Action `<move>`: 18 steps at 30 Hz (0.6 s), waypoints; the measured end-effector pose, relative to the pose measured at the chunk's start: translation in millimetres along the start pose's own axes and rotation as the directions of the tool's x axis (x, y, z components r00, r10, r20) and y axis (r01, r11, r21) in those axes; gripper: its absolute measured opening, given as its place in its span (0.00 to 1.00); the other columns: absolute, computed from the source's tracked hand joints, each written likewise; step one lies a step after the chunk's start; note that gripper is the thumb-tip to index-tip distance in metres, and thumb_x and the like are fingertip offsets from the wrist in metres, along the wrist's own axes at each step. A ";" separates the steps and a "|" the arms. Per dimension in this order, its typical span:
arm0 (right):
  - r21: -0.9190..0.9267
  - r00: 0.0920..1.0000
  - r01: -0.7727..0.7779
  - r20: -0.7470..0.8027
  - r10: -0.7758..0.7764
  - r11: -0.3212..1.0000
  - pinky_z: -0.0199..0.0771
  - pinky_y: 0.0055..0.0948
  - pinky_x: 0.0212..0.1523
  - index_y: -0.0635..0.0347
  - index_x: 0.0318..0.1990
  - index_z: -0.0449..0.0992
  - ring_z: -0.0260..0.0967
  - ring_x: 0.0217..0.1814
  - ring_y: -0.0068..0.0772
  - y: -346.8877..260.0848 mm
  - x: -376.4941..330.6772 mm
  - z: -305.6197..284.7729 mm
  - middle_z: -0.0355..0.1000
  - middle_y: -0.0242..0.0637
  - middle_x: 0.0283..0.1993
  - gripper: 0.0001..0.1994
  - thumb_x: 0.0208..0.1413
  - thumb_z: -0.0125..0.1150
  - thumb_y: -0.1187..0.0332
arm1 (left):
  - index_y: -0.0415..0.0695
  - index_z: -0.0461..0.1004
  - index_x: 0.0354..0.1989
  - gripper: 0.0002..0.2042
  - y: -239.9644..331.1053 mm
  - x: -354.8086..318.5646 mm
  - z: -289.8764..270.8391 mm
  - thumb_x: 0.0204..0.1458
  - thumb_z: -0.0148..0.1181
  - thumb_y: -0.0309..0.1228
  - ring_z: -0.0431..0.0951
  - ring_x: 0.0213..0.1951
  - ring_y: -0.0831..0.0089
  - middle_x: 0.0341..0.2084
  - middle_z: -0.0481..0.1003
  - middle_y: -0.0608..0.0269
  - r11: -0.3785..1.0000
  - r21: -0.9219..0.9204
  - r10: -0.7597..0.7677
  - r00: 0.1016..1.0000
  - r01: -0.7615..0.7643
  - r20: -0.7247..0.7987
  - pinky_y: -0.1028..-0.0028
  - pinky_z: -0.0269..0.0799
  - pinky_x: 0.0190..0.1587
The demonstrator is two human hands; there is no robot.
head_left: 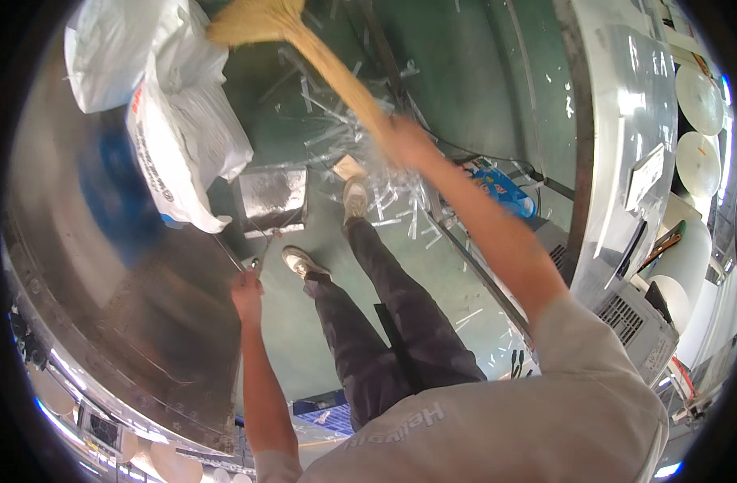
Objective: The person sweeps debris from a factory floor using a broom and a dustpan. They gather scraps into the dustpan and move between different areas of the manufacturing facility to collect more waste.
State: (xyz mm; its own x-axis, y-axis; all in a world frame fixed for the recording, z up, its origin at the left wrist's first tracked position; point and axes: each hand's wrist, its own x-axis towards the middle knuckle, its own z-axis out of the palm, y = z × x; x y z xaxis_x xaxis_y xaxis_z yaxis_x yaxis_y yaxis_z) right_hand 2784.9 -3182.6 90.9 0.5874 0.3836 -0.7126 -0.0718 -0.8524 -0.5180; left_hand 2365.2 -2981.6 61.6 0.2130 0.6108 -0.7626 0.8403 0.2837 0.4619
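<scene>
My right hand (410, 145) is wrapped round the narrow end of a straw broom (328, 66). Its flared bristle end points to the far left and looks raised off the floor, though I cannot tell how high. Low on the left, my left hand (247, 291) is closed on the thin handle of a metal dustpan (272, 193). The shiny pan rests on the green floor just ahead of my left shoe. Clear plastic strips (336, 133) lie heaped on the floor below the broom, partly hidden by my right hand and arm.
White plastic bags (183, 121) hang at the metal table (143, 322) on my left. A blue printed package (501, 189) lies by a metal floor bar on the right. Beyond it runs a plastic-covered bench (626, 121). A small tan piece (348, 167) lies before my right shoe.
</scene>
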 end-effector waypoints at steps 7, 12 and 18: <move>-0.160 0.997 -0.071 0.025 0.076 0.985 0.72 0.46 0.37 0.67 0.40 0.69 0.73 0.36 0.51 109.8 11.6 123.6 0.73 0.52 0.33 0.20 0.56 0.41 0.56 | 0.42 0.65 0.23 0.15 35.5 -5.3 -6.0 0.57 0.52 0.39 0.58 0.16 0.82 0.12 0.60 0.71 0.999 0.005 0.038 0.998 -0.039 0.055 0.78 0.52 0.19; 0.648 0.606 -0.728 0.457 0.651 0.223 0.66 0.33 0.13 0.62 0.39 0.65 0.68 0.20 0.30 95.2 -244.8 171.4 0.66 0.39 0.28 0.27 0.59 0.41 0.42 | 0.39 0.68 0.28 0.17 5.7 -9.0 -14.1 0.59 0.47 0.41 0.62 0.16 0.81 0.12 0.63 0.70 0.999 0.025 0.028 0.997 -0.030 0.071 0.77 0.56 0.20; 0.235 0.898 -0.438 0.078 0.433 0.868 0.71 0.33 0.19 0.66 0.43 0.68 0.71 0.20 0.35 125.8 -387.3 163.9 0.70 0.45 0.26 0.28 0.61 0.38 0.45 | 0.36 0.70 0.34 0.18 -47.0 -27.0 -29.9 0.59 0.47 0.42 0.64 0.16 0.80 0.14 0.65 0.68 0.991 -0.038 0.137 0.978 -0.132 0.159 0.78 0.60 0.20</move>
State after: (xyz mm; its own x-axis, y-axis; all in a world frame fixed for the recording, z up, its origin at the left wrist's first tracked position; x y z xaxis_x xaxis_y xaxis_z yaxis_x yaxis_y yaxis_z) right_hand 2416.2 -3380.1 224.2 0.4338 0.0031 -0.9010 -0.5091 -0.8242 -0.2480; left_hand 2305.1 -2989.4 74.1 0.4023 0.5184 -0.7546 0.7855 0.2280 0.5754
